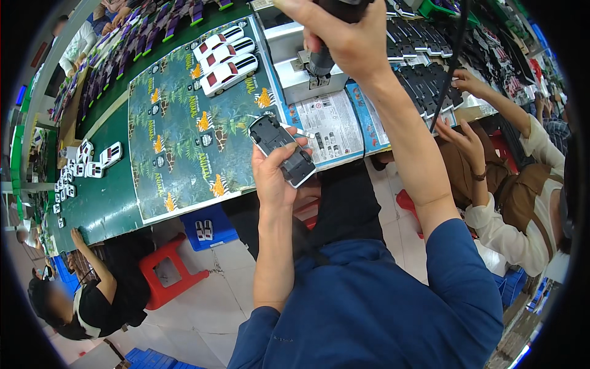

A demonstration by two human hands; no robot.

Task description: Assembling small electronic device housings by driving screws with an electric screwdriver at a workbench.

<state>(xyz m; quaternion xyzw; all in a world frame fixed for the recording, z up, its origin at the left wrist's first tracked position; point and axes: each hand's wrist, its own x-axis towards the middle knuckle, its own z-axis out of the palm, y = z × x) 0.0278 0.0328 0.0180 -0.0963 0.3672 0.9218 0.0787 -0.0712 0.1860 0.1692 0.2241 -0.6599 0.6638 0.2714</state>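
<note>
My left hand [272, 178] is closed round a toy car [270, 136], which lies bottom up so that its black chassis with the wheels faces me. A white edge of the body shows below the chassis. My right hand [361, 52] is wrapped round a black power screwdriver [342, 8] held upright. The screwdriver's lower end stands at the front of a silver metal box [287, 86], which looks like a screw feeder. Whether its tip touches the box I cannot tell. To the left, several white toy cars [228, 74] with dark red windows rest side by side on a patterned sheet [178, 135].
Black chassis parts [424, 86] lie in rows at the right, near a co-worker's hands [464, 144]. A black cable [453, 64] hangs beside my right arm. More white cars [110, 154] stand on the green table [104, 203], where another person sits by a red stool [169, 270].
</note>
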